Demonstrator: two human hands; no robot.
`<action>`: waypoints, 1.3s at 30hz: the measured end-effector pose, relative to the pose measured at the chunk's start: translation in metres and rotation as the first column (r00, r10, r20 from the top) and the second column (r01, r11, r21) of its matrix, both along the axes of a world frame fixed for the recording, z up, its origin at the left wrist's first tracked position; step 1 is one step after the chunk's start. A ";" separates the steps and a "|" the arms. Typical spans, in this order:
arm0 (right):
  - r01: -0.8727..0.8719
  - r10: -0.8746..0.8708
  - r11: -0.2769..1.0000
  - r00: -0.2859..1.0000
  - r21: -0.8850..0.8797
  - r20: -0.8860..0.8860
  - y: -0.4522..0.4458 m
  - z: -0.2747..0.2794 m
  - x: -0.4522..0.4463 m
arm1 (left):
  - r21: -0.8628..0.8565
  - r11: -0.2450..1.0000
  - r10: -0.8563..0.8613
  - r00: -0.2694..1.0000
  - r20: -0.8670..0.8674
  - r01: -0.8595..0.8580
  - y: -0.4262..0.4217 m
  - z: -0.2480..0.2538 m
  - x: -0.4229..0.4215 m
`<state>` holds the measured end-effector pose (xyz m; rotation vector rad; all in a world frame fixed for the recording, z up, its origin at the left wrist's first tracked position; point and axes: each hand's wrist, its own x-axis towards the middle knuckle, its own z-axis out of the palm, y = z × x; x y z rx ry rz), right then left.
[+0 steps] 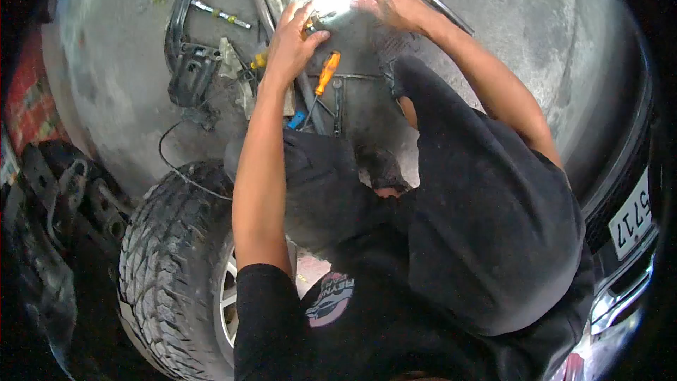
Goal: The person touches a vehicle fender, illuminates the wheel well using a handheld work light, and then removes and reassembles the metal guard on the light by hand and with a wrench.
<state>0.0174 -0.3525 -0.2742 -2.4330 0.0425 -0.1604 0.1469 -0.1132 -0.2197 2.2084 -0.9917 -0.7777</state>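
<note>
My left hand (pixel 293 44) is curled, thumb toward its fingers, around a small dark and brass-coloured piece (pixel 315 25) whose kind I cannot make out. To its right, my right hand (pixel 388 3) reaches into a very bright patch of light, its fingers spread and nothing visible in them. Glare hides whatever lies under those fingertips. Just below my left hand lies an orange-handled screwdriver (pixel 328 73), beside a wrench (pixel 338 104). A yellow handle (pixel 259 61) shows left of my left wrist.
At the left on the grey floor (pixel 120 56) lie a black bracket (pixel 190 74) and a metal socket extension (pixel 220 13). A long bar (pixel 441 5) lies beyond my right hand. A wheel's tyre (pixel 166 247) stands by my left arm, and a vehicle's licence plate (pixel 631 215) is at the right.
</note>
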 end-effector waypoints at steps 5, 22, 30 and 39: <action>0.025 -0.011 0.995 0.988 0.092 -0.155 -0.003 0.018 0.010 | -0.163 0.986 0.021 0.995 -0.096 -0.037 -0.005 -0.005 0.007; 0.050 0.030 0.952 0.967 0.303 -0.254 -0.010 0.012 0.016 | -0.163 0.983 0.045 0.977 -0.209 -0.080 -0.009 -0.017 0.007; 0.009 0.013 0.987 0.991 0.163 -0.135 -0.009 0.014 0.012 | -0.112 0.985 0.114 0.983 -0.144 -0.131 -0.009 -0.019 0.002; -0.052 0.061 0.996 0.991 0.073 -0.118 -0.014 0.001 0.020 | -0.138 0.977 0.156 0.986 -0.062 -0.163 -0.014 -0.013 -0.003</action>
